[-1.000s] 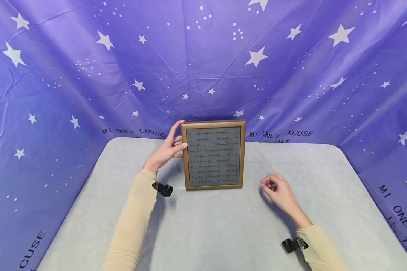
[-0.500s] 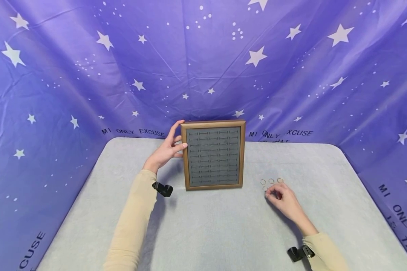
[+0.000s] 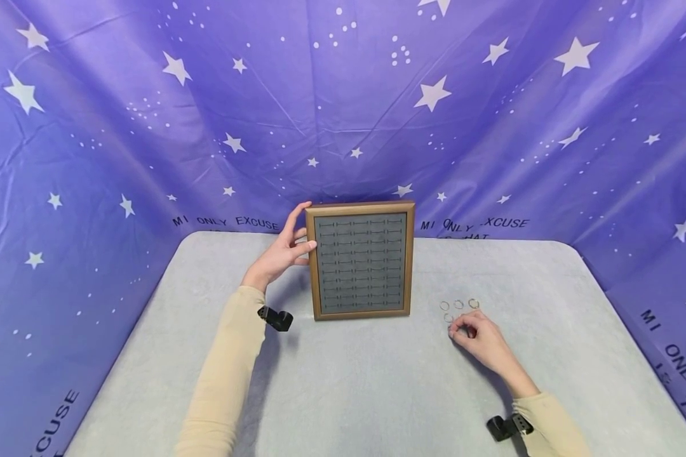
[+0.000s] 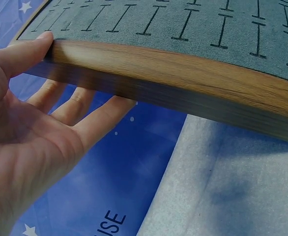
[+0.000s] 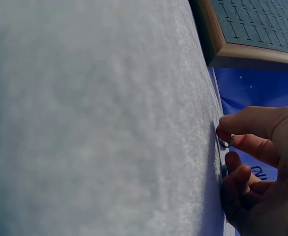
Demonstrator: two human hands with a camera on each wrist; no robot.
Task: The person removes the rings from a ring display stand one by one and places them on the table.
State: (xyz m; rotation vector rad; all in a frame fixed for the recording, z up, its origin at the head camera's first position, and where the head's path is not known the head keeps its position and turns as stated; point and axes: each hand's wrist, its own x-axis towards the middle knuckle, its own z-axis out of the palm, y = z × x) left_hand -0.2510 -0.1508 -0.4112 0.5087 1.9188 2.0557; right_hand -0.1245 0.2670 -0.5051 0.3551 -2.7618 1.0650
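A wood-framed display board [image 3: 361, 263] with a grey slotted face stands leaning back on the table. My left hand [image 3: 279, 257] holds its upper left edge, the thumb on the front and the fingers along the side and behind. In the left wrist view, that thumb [image 4: 33, 51] presses the brown frame [image 4: 183, 73]. To the right of the board, my right hand [image 3: 480, 339] is low over the table; its thumb and index finger pinch a small ring [image 5: 226, 142]. Just beyond the fingertips lie several thin rings, among them a gold one [image 3: 474, 303] and a silver one [image 3: 448, 317].
A pale grey cloth covers the table [image 3: 354, 387]. Purple curtain [image 3: 343, 108] with white stars hangs close behind and on both sides. Black wrist cameras sit on the left wrist [image 3: 275, 318] and the right wrist [image 3: 509, 426].
My right hand has shifted towards me and slightly right, uncovering the rings on the table. It has barely moved in the last half second. My left hand and the board stay put.
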